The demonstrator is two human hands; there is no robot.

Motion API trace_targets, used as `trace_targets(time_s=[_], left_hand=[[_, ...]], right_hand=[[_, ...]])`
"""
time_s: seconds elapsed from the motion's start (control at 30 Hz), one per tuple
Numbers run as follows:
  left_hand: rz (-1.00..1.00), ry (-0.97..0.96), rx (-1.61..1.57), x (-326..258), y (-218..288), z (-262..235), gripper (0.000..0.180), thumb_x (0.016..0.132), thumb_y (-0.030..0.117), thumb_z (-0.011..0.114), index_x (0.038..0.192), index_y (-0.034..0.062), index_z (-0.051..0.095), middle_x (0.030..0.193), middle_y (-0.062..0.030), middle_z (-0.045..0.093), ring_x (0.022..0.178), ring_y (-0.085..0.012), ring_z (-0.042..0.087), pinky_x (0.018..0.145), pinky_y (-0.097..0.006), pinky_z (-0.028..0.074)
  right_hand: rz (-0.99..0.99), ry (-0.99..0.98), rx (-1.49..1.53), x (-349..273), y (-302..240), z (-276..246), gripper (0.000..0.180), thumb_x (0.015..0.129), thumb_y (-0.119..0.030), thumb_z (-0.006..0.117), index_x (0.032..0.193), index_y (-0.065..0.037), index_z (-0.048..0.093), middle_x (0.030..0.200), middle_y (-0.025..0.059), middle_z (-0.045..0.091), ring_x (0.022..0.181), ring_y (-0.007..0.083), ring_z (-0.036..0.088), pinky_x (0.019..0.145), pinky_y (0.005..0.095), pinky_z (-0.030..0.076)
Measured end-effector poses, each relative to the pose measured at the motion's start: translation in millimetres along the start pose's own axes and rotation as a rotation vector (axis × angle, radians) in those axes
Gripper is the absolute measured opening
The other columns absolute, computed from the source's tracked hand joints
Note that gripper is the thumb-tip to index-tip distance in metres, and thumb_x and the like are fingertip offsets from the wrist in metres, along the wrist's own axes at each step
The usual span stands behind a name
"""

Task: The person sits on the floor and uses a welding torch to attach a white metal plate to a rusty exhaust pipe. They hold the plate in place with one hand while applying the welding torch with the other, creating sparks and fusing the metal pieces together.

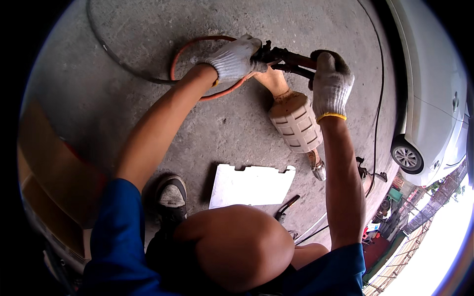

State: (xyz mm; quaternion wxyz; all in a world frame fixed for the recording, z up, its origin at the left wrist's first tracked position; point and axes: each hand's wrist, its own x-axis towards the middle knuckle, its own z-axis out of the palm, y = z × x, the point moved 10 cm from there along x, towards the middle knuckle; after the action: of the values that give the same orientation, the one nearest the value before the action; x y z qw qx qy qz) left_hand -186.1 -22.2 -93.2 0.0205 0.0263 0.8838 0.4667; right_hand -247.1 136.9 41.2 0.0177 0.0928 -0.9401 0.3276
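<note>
Left hand [233, 59], in a white knit glove, is closed around the near end of a dark metal tool [289, 60] at upper centre of the frame, where an orange hose [187, 49] loops away across the concrete floor [148, 29]. Right hand [331, 84], gloved the same with a yellow cuff band, is wrapped shut over the tool's other end, thumb side uppermost. The tool lies roughly level between the two hands, tilted slightly down to the right.

No container in view.

Both forearms rise from the lower edge, elbows bent, converging on the tool. Below the tool, a foot in a white perforated clog [295, 122] rests on the floor. A white flat panel [249, 185] lies at centre, beside a grey shoe [172, 195]. A white car [429, 98] occupies the right edge.
</note>
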Motion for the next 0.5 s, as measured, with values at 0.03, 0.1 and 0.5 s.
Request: trace_targets(time_s=[0.03, 0.1, 0.5], left_hand=[[0.025, 0.005, 0.032, 0.7, 2.6, 1.1, 0.061, 0.093, 0.058, 0.065, 0.112, -0.0001, 0.063, 0.117, -0.0171, 0.061, 0.115, -0.0349, 0.059, 0.099, -0.045, 0.049], [-0.004, -0.084, 0.168, 7.5, -0.7, 10.6, 0.058, 0.097, 0.053, 0.062, 0.118, -0.0002, 0.060, 0.121, -0.0173, 0.060, 0.121, -0.0359, 0.055, 0.101, -0.046, 0.048], [-0.063, -0.225, 0.304, 4.5, 12.7, 9.9, 0.047, 0.103, 0.042, 0.056, 0.131, 0.0048, 0.049, 0.122, -0.0285, 0.055, 0.107, -0.0455, 0.065, 0.093, -0.054, 0.053]], right_hand=[[0.017, 0.009, 0.011, -0.4, -0.8, -0.9, 0.029, 0.091, -0.022, 0.056, 0.090, 0.000, 0.074, 0.085, 0.0229, 0.072, 0.079, 0.0371, 0.069, 0.076, 0.0412, 0.054], [0.091, 0.025, 0.017, -0.3, -2.5, -1.2, 0.029, 0.091, -0.022, 0.056, 0.089, 0.001, 0.074, 0.084, 0.0234, 0.071, 0.077, 0.0370, 0.068, 0.076, 0.0408, 0.053], [0.142, 0.166, 0.200, -10.9, 21.7, -21.5, 0.029, 0.092, -0.017, 0.053, 0.093, 0.004, 0.072, 0.076, 0.0172, 0.071, 0.063, 0.0270, 0.065, 0.063, 0.0390, 0.054]])
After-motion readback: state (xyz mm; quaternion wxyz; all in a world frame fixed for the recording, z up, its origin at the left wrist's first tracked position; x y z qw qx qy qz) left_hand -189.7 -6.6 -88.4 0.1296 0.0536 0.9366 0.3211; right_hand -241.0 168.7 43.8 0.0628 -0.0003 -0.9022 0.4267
